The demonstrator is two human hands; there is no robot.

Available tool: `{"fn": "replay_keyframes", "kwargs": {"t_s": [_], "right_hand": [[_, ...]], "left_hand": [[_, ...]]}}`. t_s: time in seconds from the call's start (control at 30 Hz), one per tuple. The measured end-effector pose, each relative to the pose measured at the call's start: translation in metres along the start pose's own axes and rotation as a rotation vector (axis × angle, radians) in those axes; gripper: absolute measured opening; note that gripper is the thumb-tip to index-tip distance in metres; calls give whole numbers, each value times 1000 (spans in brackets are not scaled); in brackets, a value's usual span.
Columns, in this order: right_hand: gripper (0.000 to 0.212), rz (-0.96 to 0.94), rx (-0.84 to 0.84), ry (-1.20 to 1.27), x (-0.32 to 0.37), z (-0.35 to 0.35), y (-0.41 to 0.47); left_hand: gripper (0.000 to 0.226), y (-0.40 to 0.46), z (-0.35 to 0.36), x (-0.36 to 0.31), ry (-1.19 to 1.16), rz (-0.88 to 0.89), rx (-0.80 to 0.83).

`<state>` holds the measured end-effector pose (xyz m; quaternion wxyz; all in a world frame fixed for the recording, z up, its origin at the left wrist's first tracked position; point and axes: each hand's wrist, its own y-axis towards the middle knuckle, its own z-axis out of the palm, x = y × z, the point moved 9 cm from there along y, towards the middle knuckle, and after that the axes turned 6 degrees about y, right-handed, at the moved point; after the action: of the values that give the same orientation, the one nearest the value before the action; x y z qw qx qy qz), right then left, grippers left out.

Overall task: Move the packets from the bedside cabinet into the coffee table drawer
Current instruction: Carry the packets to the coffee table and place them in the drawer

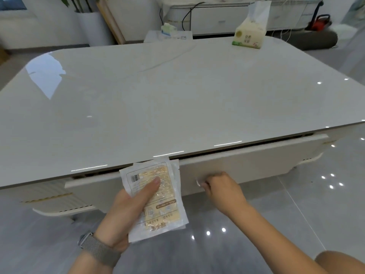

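Left hand (126,212) fingers clamp crinkly plastic packets (156,198); right hand (221,189) fingers curl under the smooth drawer (246,163).

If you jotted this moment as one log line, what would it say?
left hand: holding packets | right hand: gripping drawer front | drawer: barely open | packets: not yet in

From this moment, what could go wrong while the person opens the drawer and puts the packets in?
1. The drawer is open only a crack, so the packets may not fit through yet.
2. The left hand pins the stacked packets mainly with the thumb; one could slide out onto the floor.
3. The right hand hooks its fingers under the drawer front; they might slip or get pinched.
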<state>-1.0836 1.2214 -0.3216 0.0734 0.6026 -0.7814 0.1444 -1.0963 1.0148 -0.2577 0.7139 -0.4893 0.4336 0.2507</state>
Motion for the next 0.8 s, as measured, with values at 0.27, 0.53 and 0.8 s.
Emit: {"fn": "replay_keyframes", "kwargs": {"t_s": [0.27,0.53,0.8], "right_hand": [[26,-361,-627,368,54,-105,-61],[48,-179,-205,45,62,-58,-38],[54,-88,125,82,53,-46,-53]], "left_hand": [[29,-13,-38,-19,18,32,-41],[31,-7,-61,-27,-40,64,-98],[38,10,-53,-18,-12,54,-81]]}}
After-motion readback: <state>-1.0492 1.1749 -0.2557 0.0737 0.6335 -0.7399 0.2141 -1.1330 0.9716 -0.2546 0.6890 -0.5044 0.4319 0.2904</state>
